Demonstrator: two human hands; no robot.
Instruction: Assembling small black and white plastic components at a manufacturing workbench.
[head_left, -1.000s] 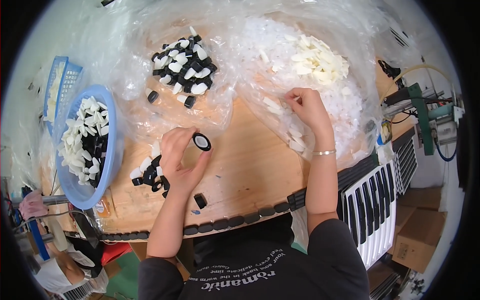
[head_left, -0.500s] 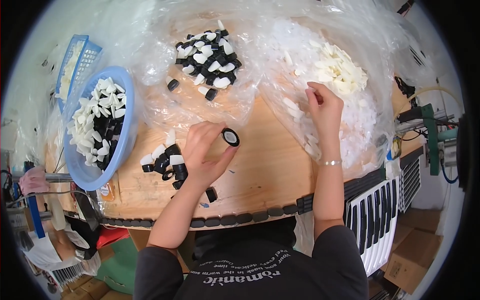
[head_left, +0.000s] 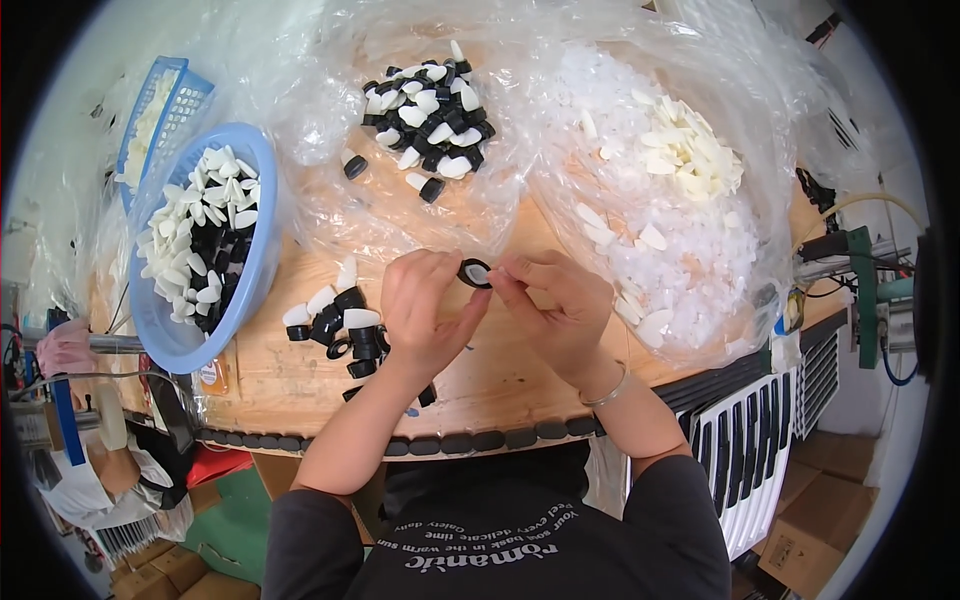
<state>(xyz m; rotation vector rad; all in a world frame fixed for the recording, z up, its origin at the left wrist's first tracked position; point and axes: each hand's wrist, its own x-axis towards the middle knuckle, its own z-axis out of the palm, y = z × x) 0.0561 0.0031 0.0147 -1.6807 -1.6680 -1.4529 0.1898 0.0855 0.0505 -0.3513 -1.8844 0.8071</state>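
Observation:
Over the middle of the wooden table, my left hand point(head_left: 415, 305) grips a round black cap point(head_left: 474, 273) between thumb and fingers. Its open end, with a pale inside, faces up toward me. My right hand point(head_left: 562, 305) is closed in a pinch at the cap's right edge; whatever its fingertips hold is too small to make out. Beside my left wrist lie several loose black caps point(head_left: 327, 323), some with white tapered tips fitted. A bigger heap of black caps with white tips point(head_left: 430, 118) rests on clear plastic sheeting farther back.
A blue basin point(head_left: 267, 215) of white-tipped caps stands at left, with a blue basket point(head_left: 186, 100) of pale pieces behind. At right, cream pieces point(head_left: 690, 150) and translucent bits point(head_left: 705, 265) lie on plastic. Dark ridged strips point(head_left: 500, 440) line the table's front edge.
My right hand has come from the cream pieces inward to meet the cap in my left hand. The left hand keeps hold of the cap, slightly farther right in the picture.

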